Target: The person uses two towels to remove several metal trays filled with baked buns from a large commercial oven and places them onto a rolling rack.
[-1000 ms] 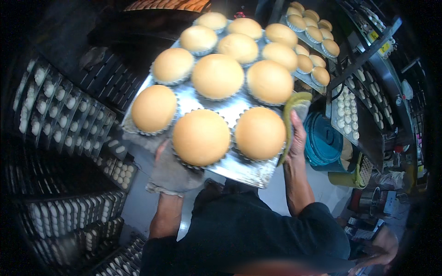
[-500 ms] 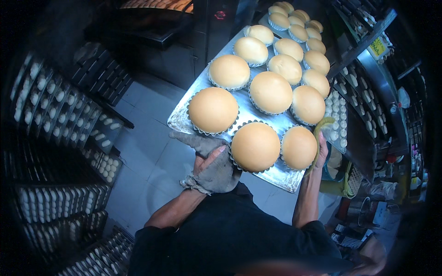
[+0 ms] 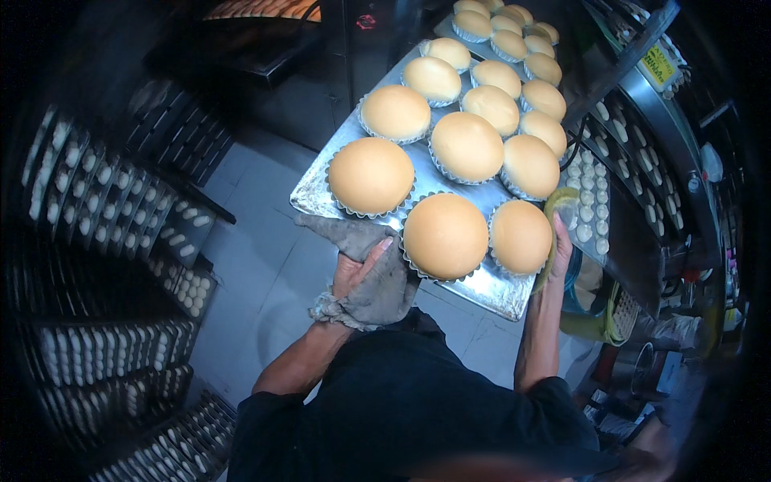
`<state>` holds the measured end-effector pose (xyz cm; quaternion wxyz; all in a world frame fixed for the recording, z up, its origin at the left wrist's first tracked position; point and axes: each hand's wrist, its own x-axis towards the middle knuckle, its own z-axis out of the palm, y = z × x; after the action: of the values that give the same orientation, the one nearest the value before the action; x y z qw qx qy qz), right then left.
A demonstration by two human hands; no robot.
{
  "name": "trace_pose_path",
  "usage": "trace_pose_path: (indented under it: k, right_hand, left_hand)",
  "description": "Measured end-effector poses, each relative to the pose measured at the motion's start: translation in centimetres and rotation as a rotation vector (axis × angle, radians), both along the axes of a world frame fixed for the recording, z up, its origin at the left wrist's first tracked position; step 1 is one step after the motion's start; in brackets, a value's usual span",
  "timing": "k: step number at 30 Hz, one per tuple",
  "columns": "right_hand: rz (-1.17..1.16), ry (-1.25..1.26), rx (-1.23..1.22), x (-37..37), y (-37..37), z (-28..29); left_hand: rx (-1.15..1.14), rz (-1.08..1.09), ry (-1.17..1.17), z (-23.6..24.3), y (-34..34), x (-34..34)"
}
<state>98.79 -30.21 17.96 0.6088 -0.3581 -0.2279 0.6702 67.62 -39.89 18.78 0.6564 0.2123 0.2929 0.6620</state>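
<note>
A metal tray (image 3: 319,183) of round golden cakes (image 3: 446,236) in fluted metal or paper cups tilts across the middle, held in front of my body. My left hand (image 3: 351,275) grips its near left edge through a grey cloth (image 3: 381,291), fingers partly hidden by the cloth. At the near right corner my right hand (image 3: 561,245) is closed on the tray's side, with a yellow-green cloth (image 3: 565,199) between palm and metal. Beyond the far end, more cakes (image 3: 471,26) sit on what looks like a second tray.
Racked trays of pale dough pieces (image 3: 104,189) fill the left side. An oven with a lit opening (image 3: 265,9) is at the far left. On the right stand a tray of dough balls (image 3: 588,193), a yellow-green basket (image 3: 618,317) and a metal frame post (image 3: 630,60). Tiled floor (image 3: 241,297) lies below.
The tray of cakes has shifted slightly away from my body, its near edge rising in the picture. Both hands have kept their hold on it and moved along.
</note>
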Motion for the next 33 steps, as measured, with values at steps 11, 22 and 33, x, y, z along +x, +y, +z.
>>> trace_pose_path:
  k: [11, 22, 33]
  right_hand:
    - [-0.066, 0.012, -0.008, 3.0, 6.8, -0.1]
    - [-0.095, 0.212, -0.299, 6.4, -0.8, -7.5]
    - [0.049, 0.056, -0.338, -5.6, 0.5, -9.8]
  left_hand:
    - [-0.067, -0.133, 0.002, -0.3, 8.3, 1.8]
    - [0.769, -0.019, 2.008, 1.2, 23.0, 6.3]
    - [1.148, -0.339, 2.111, 3.4, 29.3, 0.3]
